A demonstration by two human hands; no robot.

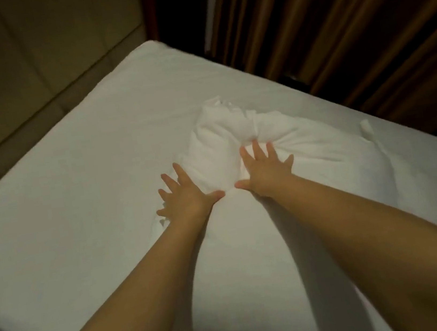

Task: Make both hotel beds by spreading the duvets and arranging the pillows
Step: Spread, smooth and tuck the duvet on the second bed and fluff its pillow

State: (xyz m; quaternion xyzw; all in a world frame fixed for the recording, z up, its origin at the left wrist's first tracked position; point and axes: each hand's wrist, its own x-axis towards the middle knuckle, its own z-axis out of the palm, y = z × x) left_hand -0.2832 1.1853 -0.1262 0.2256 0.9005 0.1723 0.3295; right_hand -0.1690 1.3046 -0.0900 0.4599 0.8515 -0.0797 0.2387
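both hands, left hand [185, 198] and right hand [264, 171], press flat with fingers spread, grasping nothing, on the soft white fabric pillow [237, 146]; uneven pressure could leave it lumpy on the white-sheeted bed [74, 185].

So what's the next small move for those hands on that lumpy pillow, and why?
Probably sweep both palms outward and forward to smooth it. The left hand and right hand press flat, fingers spread, side by side on the pillow, whose far end bunches up in wrinkles on the bed.
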